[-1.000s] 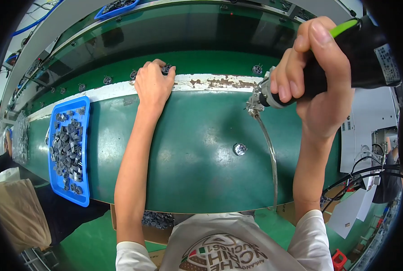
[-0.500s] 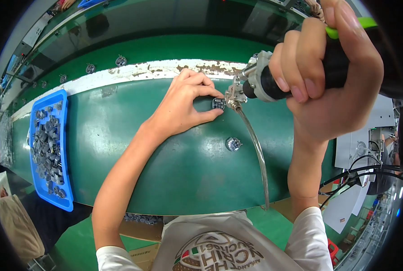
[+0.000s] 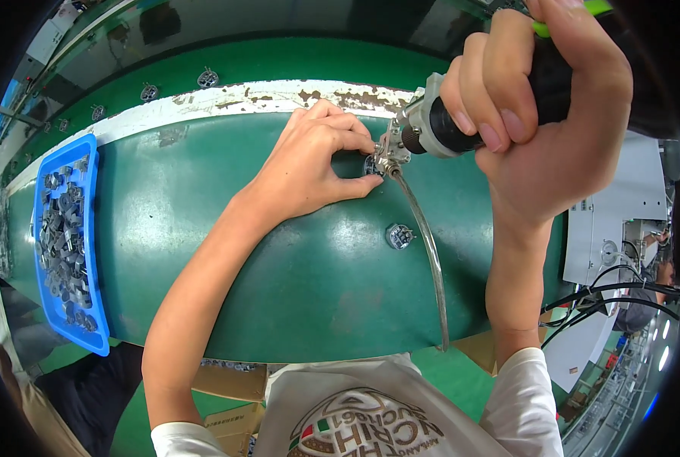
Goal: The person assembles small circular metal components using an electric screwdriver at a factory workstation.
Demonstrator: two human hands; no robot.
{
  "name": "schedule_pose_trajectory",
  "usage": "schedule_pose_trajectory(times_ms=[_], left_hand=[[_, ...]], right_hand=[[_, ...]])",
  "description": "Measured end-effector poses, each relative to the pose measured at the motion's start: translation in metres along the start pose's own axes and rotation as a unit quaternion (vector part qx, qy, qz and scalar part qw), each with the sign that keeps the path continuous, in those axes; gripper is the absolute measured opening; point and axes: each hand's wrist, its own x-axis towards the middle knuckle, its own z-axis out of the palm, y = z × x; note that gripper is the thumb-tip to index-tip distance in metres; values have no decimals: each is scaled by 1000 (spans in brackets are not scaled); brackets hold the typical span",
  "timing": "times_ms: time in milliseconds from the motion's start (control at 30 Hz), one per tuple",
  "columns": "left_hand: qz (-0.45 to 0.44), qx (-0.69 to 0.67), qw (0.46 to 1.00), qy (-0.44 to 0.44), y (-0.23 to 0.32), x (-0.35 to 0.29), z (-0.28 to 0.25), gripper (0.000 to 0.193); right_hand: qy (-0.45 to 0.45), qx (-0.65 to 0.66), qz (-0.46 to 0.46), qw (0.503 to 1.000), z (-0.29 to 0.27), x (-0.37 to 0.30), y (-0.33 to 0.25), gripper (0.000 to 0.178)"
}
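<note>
My left hand [image 3: 302,167] rests on the green tabletop, thumb and forefinger pinching a small round metal-and-dark part [image 3: 370,165]. My right hand [image 3: 545,114] wraps round the black body of a powered screwdriver [image 3: 448,126], whose green lever [image 3: 595,9] shows by the thumb. The tool lies slanted, its metal nose [image 3: 392,146] right over the pinched part and hiding much of it. From the nose a clear hose [image 3: 425,244] runs down toward the table's near edge. A second round part [image 3: 399,236] sits loose just left of the hose.
At the left a blue tray [image 3: 102,305] holds many small grey parts [image 3: 66,244]. Beyond a worn white ledge [image 3: 241,95], several round parts [image 3: 207,78] stand on a green strip [image 3: 294,61]. Black cables [image 3: 606,293] and a light grey machine [image 3: 614,194] are at the right.
The screwdriver's nose has shifted slightly left and up, now covering more of the part between my left fingers. The whole scene has shifted a little in view.
</note>
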Motion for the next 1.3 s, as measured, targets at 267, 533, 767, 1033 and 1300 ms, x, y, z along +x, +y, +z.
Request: schedule_pose_trajectory(times_ms=[267,533,767,1033,1300], left_hand=[[11,16,1000,3,-3,0,1,30],[12,17,1000,13,-1,0,2,29],[-14,4,1000,-19,1,3,-1,31],[1,27,999,31,2,-3,4,41],[10,47,996,71,-3,0,5,47]], right_hand=[[37,1,11,999,3,-2,1,27],[78,-2,22,997,8,-1,4,25],[113,-5,26,993,16,4,3,25],[144,-15,15,989,12,-13,-20,24],[176,-14,34,984,25,-1,-7,25]])
